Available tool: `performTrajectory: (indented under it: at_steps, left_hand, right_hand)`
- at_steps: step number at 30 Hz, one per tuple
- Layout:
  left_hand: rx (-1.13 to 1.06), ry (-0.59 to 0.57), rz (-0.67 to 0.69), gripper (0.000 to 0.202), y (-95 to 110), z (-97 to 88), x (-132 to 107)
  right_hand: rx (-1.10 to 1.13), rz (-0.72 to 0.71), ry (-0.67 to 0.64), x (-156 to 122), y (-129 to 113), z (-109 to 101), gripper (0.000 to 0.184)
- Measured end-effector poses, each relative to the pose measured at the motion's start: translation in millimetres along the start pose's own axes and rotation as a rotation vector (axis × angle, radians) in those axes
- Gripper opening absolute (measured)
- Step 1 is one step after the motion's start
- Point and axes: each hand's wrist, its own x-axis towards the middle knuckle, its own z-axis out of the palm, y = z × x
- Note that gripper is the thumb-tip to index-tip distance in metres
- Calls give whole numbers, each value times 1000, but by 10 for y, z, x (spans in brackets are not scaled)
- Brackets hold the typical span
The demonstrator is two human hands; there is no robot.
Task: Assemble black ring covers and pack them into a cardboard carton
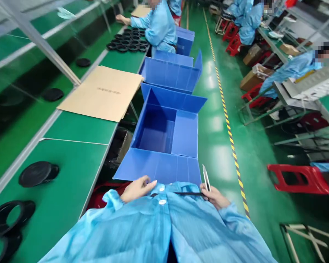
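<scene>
My right hand [215,196] grips a utility knife [206,178], whose pale blade points up and away from me. Close by it, a dark strap or cord [190,194] crosses the front of my blue smock; whether the hand touches it I cannot tell. My left hand [138,188] is in front of my smock, its fingers loosely curled and its thumb apart, with nothing visible in it. Just beyond both hands stands a blue corrugated plastic box [185,133] with its flaps spread; a blue panel covers the right part inside.
Left is a green workbench [71,160] with flat cardboard [104,93], a black round part [38,173] and black rings [12,219]. More blue boxes [170,73] stand beyond, near a seated co-worker [163,27]. A striped floor line [227,124] and red stool [298,179] lie right.
</scene>
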Motion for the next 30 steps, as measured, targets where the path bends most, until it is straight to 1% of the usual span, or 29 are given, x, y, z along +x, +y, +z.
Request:
performTrajectory:
  at_steps: [1, 2, 3, 5, 6, 7, 9, 10, 12, 13, 14, 16, 18, 19, 20, 21, 23, 24, 25, 26, 28, 29, 30]
  left_hand:
    - [54, -19, 17, 69, 63, 47, 109]
    - [104, -55, 42, 64, 123, 96, 201]
    - [148, -90, 74, 53, 176, 144, 271]
    - [212, -116, 149, 26, 256, 212, 354]
    - [231, -96, 179, 17, 281, 224, 375]
    - [247, -58, 202, 13, 295, 218, 391]
    - [284, 53, 221, 10, 292, 150, 426]
    - [299, 115, 219, 11, 276, 92, 450]
    - [315, 223, 203, 15, 218, -55, 506]
    - [314, 263, 197, 16, 177, -129, 532]
    - [307, 286, 196, 17, 130, -196, 551]
    - [275, 293, 213, 17, 21, -286, 555]
    - [224, 285, 231, 15, -95, -311, 503]
    - [192, 288, 235, 13, -150, -306, 452]
    - [156, 300, 237, 8, -201, -296, 384]
    - [118, 321, 238, 4, -248, -286, 294]
    - [40, 366, 243, 15, -335, -284, 49]
    - [-18, 374, 249, 18, -378, -291, -106]
    - [-88, 359, 252, 19, -424, -299, -277]
    - [-165, 319, 254, 21, -471, -302, -456]
    - [-322, 206, 261, 27, -564, -273, -794]
    - [-386, 166, 265, 26, -602, -236, -932]
    - [-435, 151, 261, 22, -633, -185, -1037]
  right_hand:
    - [76, 60, -53, 19, -125, 55, 57]
    - [173, 132, -113, 10, -236, 85, 59]
    - [262, 187, -163, -36, -330, 97, 61]
    - [323, 190, -195, -233, -473, 89, 60]
    - [332, 158, -207, -366, -525, 79, 57]
    - [328, 118, -234, -501, -566, 73, 54]
    - [295, 45, -293, -712, -635, 101, 46]
    - [279, 28, -304, -760, -669, 148, 44]
    - [278, 53, -281, -720, -751, 320, 44]
    - [286, 94, -281, -643, -801, 439, 46]
    - [296, 142, -313, -545, -854, 568, 50]
    - [306, 227, -473, -347, -955, 824, 57]
    - [304, 258, -619, -209, -1019, 1020, 58]
    - [308, 255, -639, -167, -1031, 1081, 57]
    - [316, 248, -620, -137, -1028, 1117, 56]
    - [327, 244, -571, -112, -1013, 1130, 55]
    - [358, 248, -437, -53, -954, 1113, 54]
    - [372, 253, -377, -14, -917, 1097, 55]
    - [382, 259, -330, 30, -881, 1082, 57]
    - [384, 266, -298, 79, -849, 1074, 58]
    - [369, 267, -257, 177, -807, 1075, 62]
    - [352, 265, -247, 221, -800, 1081, 63]
    - [330, 266, -244, 260, -804, 1089, 63]
